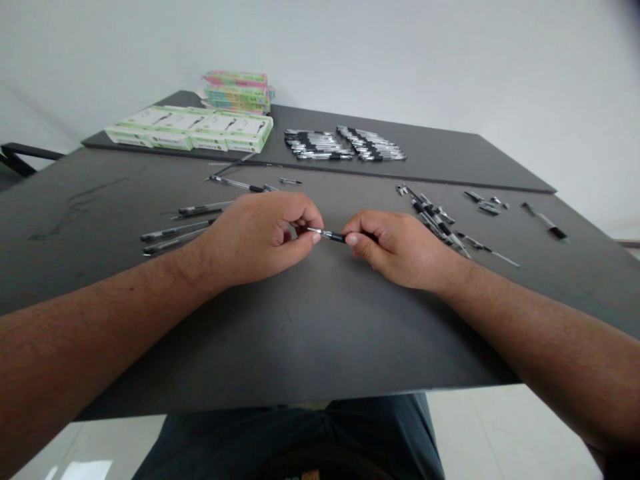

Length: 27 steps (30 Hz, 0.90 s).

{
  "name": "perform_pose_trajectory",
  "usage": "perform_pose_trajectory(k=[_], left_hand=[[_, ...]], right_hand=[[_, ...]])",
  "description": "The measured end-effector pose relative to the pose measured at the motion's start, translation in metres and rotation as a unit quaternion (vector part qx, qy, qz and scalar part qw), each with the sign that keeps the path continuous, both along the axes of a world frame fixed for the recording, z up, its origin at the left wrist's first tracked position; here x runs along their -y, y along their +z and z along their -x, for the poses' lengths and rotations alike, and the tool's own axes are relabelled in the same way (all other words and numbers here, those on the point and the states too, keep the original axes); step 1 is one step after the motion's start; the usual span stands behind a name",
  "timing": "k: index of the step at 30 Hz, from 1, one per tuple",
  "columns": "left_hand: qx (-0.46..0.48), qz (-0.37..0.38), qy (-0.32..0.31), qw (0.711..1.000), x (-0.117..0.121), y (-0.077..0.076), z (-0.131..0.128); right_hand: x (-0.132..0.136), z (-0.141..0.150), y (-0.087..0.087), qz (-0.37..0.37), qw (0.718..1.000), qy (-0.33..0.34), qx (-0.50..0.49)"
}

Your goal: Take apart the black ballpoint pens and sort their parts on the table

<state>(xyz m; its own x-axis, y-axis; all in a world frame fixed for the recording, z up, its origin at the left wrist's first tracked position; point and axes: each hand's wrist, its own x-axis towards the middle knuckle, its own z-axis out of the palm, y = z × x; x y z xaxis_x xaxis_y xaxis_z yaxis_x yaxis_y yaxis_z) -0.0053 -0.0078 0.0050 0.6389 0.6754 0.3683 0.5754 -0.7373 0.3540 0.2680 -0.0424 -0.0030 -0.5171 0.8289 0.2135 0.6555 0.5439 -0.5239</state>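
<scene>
Feed notes: left forearm (107, 320) and right forearm (543, 353) bare, hairy. Left hand (255, 237) and right hand (400, 250) ungloved, nails short. Dark slate trousers (380, 433) below.

A plain white wall (350, 53) rises behind a dark grey bench (300, 333), with a second dark board (430, 150) lying across its far end. Pale glossy floor tiles (500, 427) show below, a black metal frame (25, 153) stands at the left, and soft, even light fills the room.

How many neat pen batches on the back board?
2: one batch right of the green-and-white boxes, the other batch just right of it, both lying on the dark board.
</scene>
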Motion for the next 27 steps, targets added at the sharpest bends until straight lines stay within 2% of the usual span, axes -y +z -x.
perform_pose_trajectory(k=[11, 17, 20, 23, 27], left_hand=[[0.041, 0.004, 0.012, 0.999, -0.002, 0.002, 0.006], [0.051, 0.002, 0.052, 0.997, -0.010, 0.004, 0.012], [-0.045, 0.020, 0.033, 0.998, -0.020, -0.002, 0.013], [-0.164, 0.002, -0.011, 0.986, -0.027, -0.006, 0.013], [-0.274, -0.052, 0.006, 0.960, -0.028, -0.002, 0.016]], right_hand=[[-0.001, 0.000, 0.001, 0.000, 1.000, -0.008, 0.004], [-0.005, -0.004, 0.000, 0.002, 1.000, -0.026, 0.017], [-0.009, -0.009, 0.000, 0.007, 0.999, -0.040, 0.030], [-0.012, -0.013, 0.001, 0.011, 0.998, -0.056, 0.039], [-0.013, -0.017, -0.001, 0.005, 0.997, -0.064, 0.042]])
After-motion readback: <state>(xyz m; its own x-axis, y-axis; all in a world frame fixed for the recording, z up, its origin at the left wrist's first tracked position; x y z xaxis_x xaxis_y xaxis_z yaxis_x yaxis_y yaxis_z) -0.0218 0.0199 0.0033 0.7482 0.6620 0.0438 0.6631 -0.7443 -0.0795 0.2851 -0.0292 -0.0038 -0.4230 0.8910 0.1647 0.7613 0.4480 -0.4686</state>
